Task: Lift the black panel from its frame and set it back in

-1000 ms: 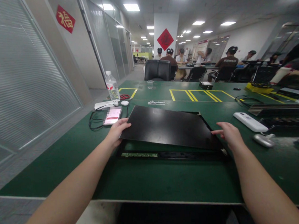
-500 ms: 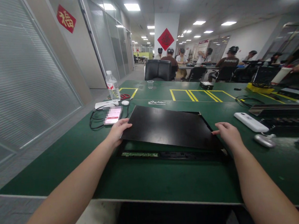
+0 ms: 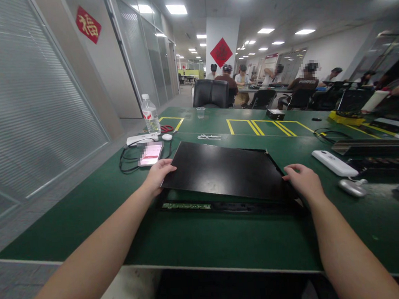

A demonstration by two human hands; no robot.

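A thin black screen panel (image 3: 221, 168), flat and glossy, lies tilted over a black frame (image 3: 248, 207). Its left side is raised off the green table. My left hand (image 3: 158, 175) grips the panel's left edge, thumb on top and the other fingers underneath. At the right side, my right hand (image 3: 302, 180) has its fingertips pinched on the frame's side bar, close against the panel's edge. Along the frame's near bar runs a green circuit board strip (image 3: 186, 206). Most of the frame is hidden under the panel.
Left of the panel are a lit phone (image 3: 150, 154), a white power bank (image 3: 142, 139), cables and a water bottle (image 3: 150, 115). To the right lie a white device (image 3: 335, 162), a silver mouse-shaped object (image 3: 352, 187) and long dark parts (image 3: 383, 165). Several people sit behind.
My right hand has shifted slightly left and its fingers have closed in at the right edge. The panel and my left hand have barely moved.
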